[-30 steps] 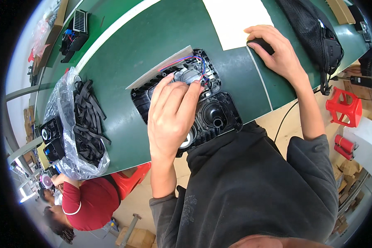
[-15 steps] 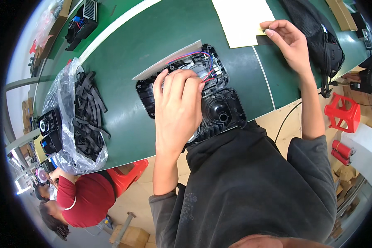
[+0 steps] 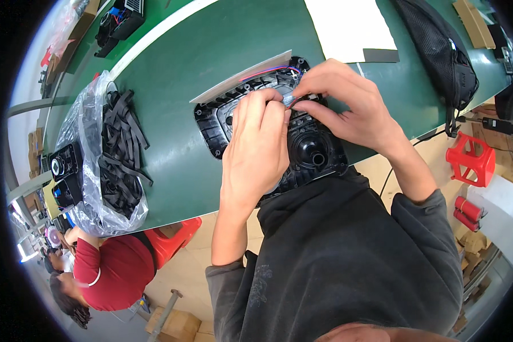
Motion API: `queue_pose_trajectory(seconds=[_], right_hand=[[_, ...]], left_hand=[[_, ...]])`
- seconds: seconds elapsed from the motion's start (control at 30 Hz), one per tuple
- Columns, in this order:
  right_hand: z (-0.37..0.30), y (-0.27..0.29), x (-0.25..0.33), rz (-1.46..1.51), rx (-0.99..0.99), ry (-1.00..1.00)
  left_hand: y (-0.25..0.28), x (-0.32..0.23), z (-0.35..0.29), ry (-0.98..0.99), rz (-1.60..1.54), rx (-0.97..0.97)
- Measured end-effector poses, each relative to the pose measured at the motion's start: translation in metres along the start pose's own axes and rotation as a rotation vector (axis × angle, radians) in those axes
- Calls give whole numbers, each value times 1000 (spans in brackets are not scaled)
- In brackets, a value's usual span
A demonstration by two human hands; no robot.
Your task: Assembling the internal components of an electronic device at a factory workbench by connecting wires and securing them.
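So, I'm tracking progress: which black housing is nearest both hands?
The central open housing, under the left hand and right hand; others sit further left.

Left lane: decent strip of green table between the bag of straps and black housing, easy pass
Far edge: gray panel along the housing, kinda in the way
Middle: left hand and right hand hog it
Right: flat white sheet passable over, black mesh bag blocks

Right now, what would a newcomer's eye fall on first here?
Probably the left hand and right hand, close together over the open black case on the green table. Next, likely the white sheet beyond the right hand, and the red stool on the floor at the right.
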State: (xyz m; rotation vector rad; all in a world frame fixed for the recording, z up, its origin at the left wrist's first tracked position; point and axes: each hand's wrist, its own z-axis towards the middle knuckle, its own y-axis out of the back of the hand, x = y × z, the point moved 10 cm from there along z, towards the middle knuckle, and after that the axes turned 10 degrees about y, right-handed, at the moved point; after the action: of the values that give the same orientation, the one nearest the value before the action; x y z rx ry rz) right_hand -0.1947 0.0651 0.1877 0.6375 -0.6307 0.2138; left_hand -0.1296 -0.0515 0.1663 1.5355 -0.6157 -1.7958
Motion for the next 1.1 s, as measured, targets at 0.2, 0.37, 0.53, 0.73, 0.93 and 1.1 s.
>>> queue_pose_trajectory(seconds=[0.2, 0.37, 0.53, 0.73, 0.93, 1.1], right_hand=[[-14, -10, -2, -46, 67, 76], [-8, -17, -11, 55, 194, -67], [-10, -18, -14, 20, 403, -57], [-9, -4, -16, 105, 344, -55], [-12, -2, -20, 111, 325, -106], [-17, -1, -11, -5, 278, -60]], left_hand=[[1, -1, 0, -29, 11, -26], [2, 1, -1, 14, 35, -40], [5, 2, -1, -57, -48, -88], [12, -7, 3, -128, -105, -84], [8, -12, 6, -147, -92, -43], [7, -12, 6, -142, -97, -44]])
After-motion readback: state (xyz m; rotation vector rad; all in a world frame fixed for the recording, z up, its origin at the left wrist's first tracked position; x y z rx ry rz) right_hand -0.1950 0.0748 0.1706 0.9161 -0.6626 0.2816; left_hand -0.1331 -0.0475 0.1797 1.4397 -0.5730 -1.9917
